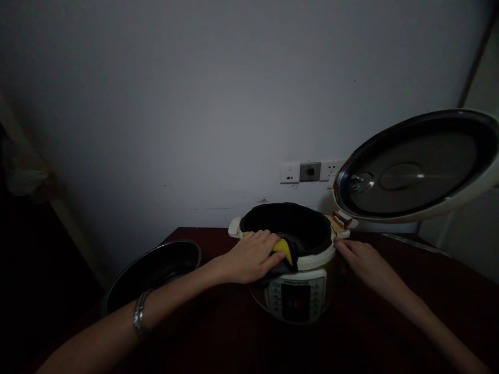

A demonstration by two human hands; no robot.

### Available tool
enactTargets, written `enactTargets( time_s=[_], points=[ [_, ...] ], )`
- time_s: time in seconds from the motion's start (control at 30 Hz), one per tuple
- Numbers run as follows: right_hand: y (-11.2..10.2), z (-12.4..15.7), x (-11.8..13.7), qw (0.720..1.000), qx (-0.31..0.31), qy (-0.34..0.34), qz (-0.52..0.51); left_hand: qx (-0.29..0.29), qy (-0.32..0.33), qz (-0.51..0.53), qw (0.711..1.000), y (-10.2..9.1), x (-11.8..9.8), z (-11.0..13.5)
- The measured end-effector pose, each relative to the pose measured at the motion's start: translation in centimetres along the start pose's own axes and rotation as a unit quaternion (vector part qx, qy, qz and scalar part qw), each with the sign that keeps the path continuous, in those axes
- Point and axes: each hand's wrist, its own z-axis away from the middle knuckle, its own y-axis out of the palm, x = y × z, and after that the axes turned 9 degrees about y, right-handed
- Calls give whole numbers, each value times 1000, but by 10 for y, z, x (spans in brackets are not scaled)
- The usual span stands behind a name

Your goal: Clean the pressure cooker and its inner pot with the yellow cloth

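Observation:
An electric pressure cooker [295, 298] with a white rim and front control panel stands on the dark table, its inside dark. Its lid [421, 166] is swung up on the right, metal underside showing. My left hand [255, 254], a bracelet on its wrist, presses a yellow and dark cloth [284, 249] against the cooker's front left rim, the fingers bent over it. At the right side of the rim, just below the hinge, my right hand [356, 257] grips the cooker's edge with closed fingers. Its fingertips are partly hidden in shadow.
A dark round pan [156, 272] lies left of the cooker, partly behind my left forearm. Wall sockets and a switch [310, 171] sit behind the cooker. The reddish-brown table [218, 241] meets the pale wall. The raised lid takes up space at right.

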Motion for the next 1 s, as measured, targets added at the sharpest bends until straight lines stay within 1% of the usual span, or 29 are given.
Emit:
enactTargets(
  time_s=[0.17,0.33,0.47,0.57,0.63,0.7,0.77,0.83,0.9,0.93,1.0],
  points=[
    [-2,2,6,1000,-5,15,-6,-13,-17,37,999,1,25,14],
    [-3,3,9,999,1,29,-13,-40,-13,86,995,4,48,23],
    [-5,3,10,999,25,19,-37,-19,-20,100,995,4,56,22],
    [-6,3,11,998,36,35,-45,3,-39,105,994,2,62,20],
    [-6,2,12,998,37,35,-43,19,-37,107,993,2,67,20],
    [-6,3,13,998,42,32,-45,21,-26,101,994,3,69,22],
    [-6,3,13,997,45,35,-53,-7,-9,76,997,7,67,25],
    [-6,4,14,997,41,35,-58,-61,10,26,998,14,60,30],
    [-6,4,16,997,37,33,-62,-115,30,-29,993,23,50,35],
    [-6,5,16,997,34,36,-65,-132,39,-49,989,28,45,37],
    [-6,6,18,996,30,45,-73,-138,56,-62,987,35,37,40]
  ],
)
